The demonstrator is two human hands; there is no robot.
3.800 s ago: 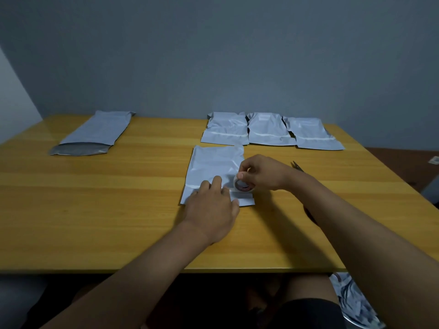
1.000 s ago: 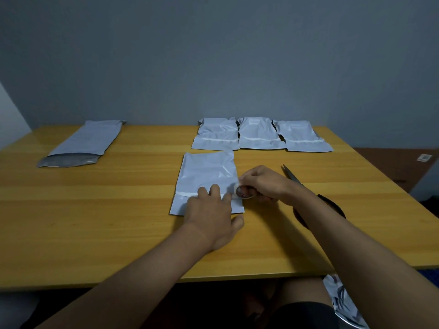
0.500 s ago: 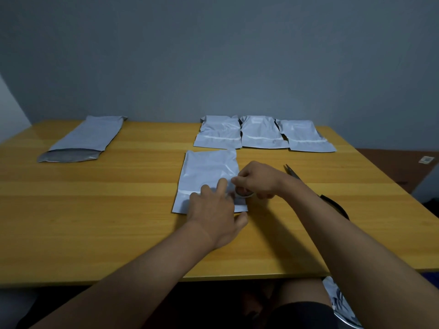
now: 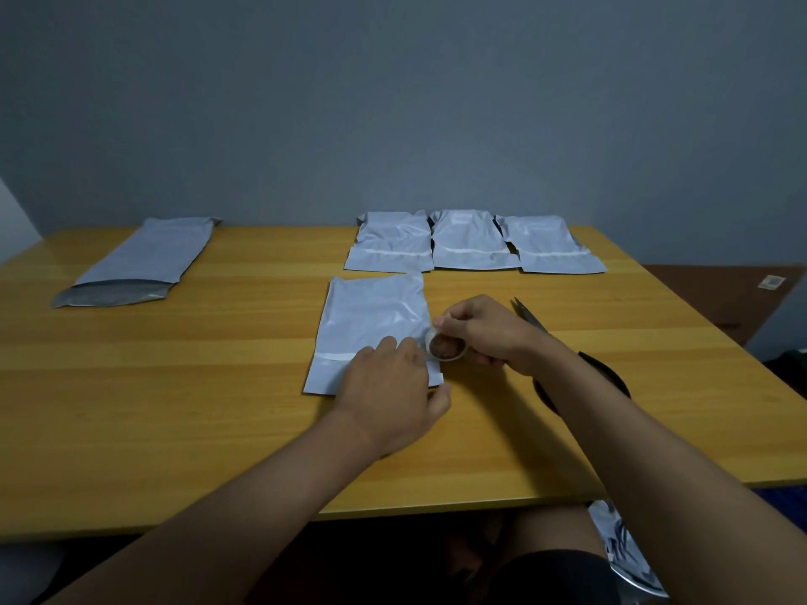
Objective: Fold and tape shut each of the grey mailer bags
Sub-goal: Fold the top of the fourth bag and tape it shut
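Lying flat on the wooden desk [image 4: 218, 408], the folded grey mailer bag [image 4: 371, 325] sits near the desk's middle, a pale strip crossing its lower part. On its near right corner the left hand [image 4: 391, 397] presses down with straight fingers. Just right of the bag, the right hand [image 4: 484, 331] pinches a small tape roll [image 4: 445, 346] with curled fingers, at the bag's edge. Right of that hand lie scissors [image 4: 530, 318], partly hidden by the forearm. Beyond the bag three folded mailers [image 4: 469, 244] lie side by side; far left of it lies an unfolded mailer [image 4: 144, 259].
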